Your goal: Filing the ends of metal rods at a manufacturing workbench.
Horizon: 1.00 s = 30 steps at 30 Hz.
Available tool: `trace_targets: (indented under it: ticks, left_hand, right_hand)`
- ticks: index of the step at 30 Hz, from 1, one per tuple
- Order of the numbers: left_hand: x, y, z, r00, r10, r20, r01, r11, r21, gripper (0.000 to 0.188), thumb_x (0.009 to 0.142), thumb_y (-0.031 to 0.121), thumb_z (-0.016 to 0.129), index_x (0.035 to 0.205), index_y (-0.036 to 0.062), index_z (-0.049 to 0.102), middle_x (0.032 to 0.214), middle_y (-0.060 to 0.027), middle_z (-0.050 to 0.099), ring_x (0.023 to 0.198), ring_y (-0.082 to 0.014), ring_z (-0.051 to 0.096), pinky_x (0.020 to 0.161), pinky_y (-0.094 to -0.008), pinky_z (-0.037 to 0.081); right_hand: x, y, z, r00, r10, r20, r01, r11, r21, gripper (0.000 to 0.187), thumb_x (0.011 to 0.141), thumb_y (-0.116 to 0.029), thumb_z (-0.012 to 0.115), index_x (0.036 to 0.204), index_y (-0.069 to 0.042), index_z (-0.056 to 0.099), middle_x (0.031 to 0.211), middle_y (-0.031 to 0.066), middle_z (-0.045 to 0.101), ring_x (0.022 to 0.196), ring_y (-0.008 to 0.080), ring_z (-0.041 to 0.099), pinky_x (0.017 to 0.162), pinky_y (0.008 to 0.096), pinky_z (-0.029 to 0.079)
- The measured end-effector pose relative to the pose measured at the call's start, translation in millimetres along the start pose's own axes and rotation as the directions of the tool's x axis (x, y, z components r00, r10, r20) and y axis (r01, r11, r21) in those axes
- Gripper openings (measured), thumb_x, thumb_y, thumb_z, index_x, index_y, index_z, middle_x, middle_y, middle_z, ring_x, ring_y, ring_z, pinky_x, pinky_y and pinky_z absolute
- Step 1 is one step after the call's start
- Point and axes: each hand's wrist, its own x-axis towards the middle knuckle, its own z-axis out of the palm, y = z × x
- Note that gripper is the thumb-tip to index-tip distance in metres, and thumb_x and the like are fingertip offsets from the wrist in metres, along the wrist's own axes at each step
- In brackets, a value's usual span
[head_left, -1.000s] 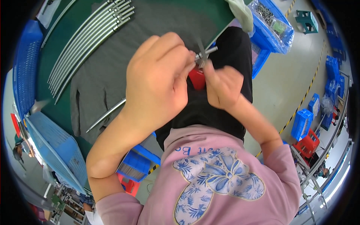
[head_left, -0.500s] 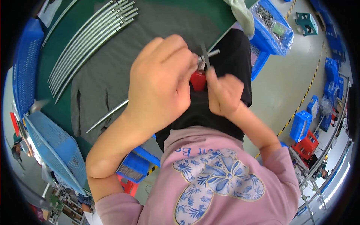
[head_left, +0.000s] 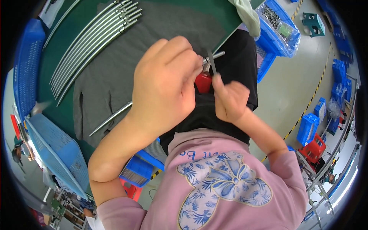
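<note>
My left hand point(head_left: 165, 80) is closed around a thin silver metal rod point(head_left: 111, 119). One end of the rod slants down to the left under my forearm; the other, with a small collar, sticks out past my fingers. Closed too, my right hand point(head_left: 232, 99) grips a flat grey file point(head_left: 212, 63), thumb along its near end. The file crosses the rod close to its collar, seemingly against it. Behind my left fingers, a red object point(head_left: 203, 83) is partly hidden above my lap.
Several similar rods point(head_left: 92, 50) lie in a row on a grey cloth point(head_left: 157, 28) over the green table. Blue baskets point(head_left: 57, 149) stand at the left. Beyond the table's right edge, a blue bin point(head_left: 289, 38) holds small metal parts in plastic. A green stool point(head_left: 314, 25) is farther right.
My right hand has shifted slightly down toward me, drawing the file with it across the rod. My left hand and the rod stay nearly in place.
</note>
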Motion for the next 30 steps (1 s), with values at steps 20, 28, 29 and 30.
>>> trace_targets:
  ticks: [20, 28, 29, 30]
  left_hand:
    - [-2.2, 0.1, -4.4, 1.000, -0.022, -0.016, 0.022, 1.000, -0.009, 0.014, 0.065, -0.005, 0.067, 0.073, 0.0020, 0.058, 0.075, -0.0083, 0.052, 0.065, -0.0292, 0.051, 0.057, -0.0375, 0.041]
    - [-2.5, 0.2, -5.1, 0.999, -0.031, -0.017, 0.031, 0.999, -0.019, 0.015, 0.066, -0.006, 0.068, 0.073, 0.0017, 0.058, 0.073, -0.0081, 0.052, 0.065, -0.0284, 0.051, 0.056, -0.0367, 0.041]
    - [-1.4, -0.7, -3.5, 1.000, -0.010, -0.029, 0.009, 1.000, -0.019, 0.015, 0.065, -0.006, 0.068, 0.074, 0.0016, 0.058, 0.073, -0.0082, 0.052, 0.064, -0.0283, 0.051, 0.056, -0.0364, 0.041]
    - [2.3, -1.9, -2.6, 1.000, -0.006, -0.029, 0.006, 1.000, -0.022, 0.015, 0.065, -0.006, 0.068, 0.074, 0.0016, 0.058, 0.073, -0.0082, 0.052, 0.064, -0.0283, 0.051, 0.056, -0.0364, 0.041]
  right_hand:
    - [25.6, -7.2, 14.0, 0.989, -0.052, -0.140, 0.047, 0.998, -0.039, 0.062, 0.056, 0.004, 0.061, 0.117, 0.002, 0.066, 0.053, 0.0006, 0.041, 0.042, 0.0154, 0.041, 0.043, 0.0275, 0.037]
    - [25.7, -13.0, 8.1, 0.995, -0.021, -0.094, 0.015, 0.998, -0.069, 0.059, 0.055, 0.002, 0.061, 0.114, 0.000, 0.068, 0.050, -0.0013, 0.040, 0.040, 0.0136, 0.040, 0.041, 0.0281, 0.034]
    - [5.5, -13.1, 5.9, 0.998, 0.015, -0.058, -0.016, 1.000, -0.011, 0.061, 0.055, 0.002, 0.061, 0.116, -0.001, 0.068, 0.050, -0.0015, 0.039, 0.040, 0.0137, 0.039, 0.041, 0.0277, 0.034]
    - [-1.9, -12.9, 3.2, 0.998, 0.053, -0.023, -0.053, 0.998, -0.023, 0.062, 0.055, 0.002, 0.060, 0.117, -0.002, 0.067, 0.050, -0.0019, 0.038, 0.039, 0.0137, 0.039, 0.041, 0.0273, 0.035]
